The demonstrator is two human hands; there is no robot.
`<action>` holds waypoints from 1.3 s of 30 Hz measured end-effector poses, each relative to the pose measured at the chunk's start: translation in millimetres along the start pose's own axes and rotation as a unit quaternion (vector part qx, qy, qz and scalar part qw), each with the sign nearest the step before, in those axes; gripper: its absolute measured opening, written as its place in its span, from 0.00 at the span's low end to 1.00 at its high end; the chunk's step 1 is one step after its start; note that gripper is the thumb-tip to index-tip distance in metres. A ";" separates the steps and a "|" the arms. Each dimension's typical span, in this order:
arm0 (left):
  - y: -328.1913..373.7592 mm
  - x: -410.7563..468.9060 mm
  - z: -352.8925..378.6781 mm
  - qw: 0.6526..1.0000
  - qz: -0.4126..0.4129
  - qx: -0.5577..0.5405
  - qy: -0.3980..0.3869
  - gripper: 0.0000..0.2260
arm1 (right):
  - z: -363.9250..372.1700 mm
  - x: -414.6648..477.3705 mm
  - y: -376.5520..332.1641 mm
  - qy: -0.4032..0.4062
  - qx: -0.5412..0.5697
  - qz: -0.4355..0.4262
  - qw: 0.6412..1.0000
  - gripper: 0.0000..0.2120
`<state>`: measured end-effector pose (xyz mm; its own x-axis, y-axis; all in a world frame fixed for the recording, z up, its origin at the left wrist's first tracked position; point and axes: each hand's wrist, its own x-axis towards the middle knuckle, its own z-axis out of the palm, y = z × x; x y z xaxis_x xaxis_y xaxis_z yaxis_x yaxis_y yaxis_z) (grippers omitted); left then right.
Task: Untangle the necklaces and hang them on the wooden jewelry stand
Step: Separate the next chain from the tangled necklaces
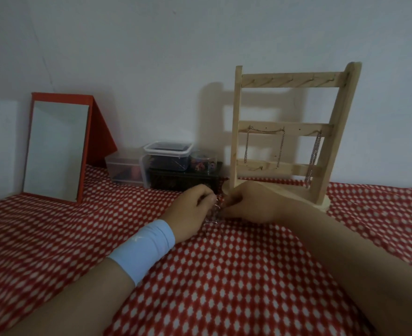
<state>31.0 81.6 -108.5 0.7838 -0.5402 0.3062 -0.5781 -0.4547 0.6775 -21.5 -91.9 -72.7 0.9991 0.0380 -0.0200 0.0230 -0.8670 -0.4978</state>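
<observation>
Pinching necklaces [212,212], red dotted cloth [224,275], pale wall [151,44]

Whole surface is covered in a red cloth [224,275] with white dots. Sitting on it along the back, left to right: a red-framed mirror [54,151], a clear plastic box [125,169], a dark box [183,180] touching it, then the wooden jewelry stand [284,128]. The tangled necklaces [212,215] lie just in front of the stand.

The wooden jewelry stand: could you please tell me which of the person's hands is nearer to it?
Right. The right hand sits directly in front of the wooden jewelry stand, at its base; the left hand is farther to the left, both pinching the tangled necklace.
</observation>
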 end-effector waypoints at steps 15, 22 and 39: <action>1.1 12.5 -22.9 0.792 -0.170 -0.578 0.099 0.12 | -10.3 0.0 0.5 -0.007 0.489 0.075 0.869 0.08; 2.5 14.8 -33.8 0.849 -0.120 -0.487 0.165 0.11 | -16.6 0.5 5.7 -0.027 0.279 0.204 0.938 0.18; 38.9 12.5 -41.5 0.851 -0.059 -0.500 0.152 0.09 | -12.2 -5.8 -12.6 0.109 0.319 -0.058 0.940 0.04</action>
<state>27.8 86.6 -50.6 0.9332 -0.2560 0.2521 -0.1282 0.4184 0.8992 -27.2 -87.3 -55.7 0.9763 -0.0488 0.2109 0.1762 -0.3870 -0.9051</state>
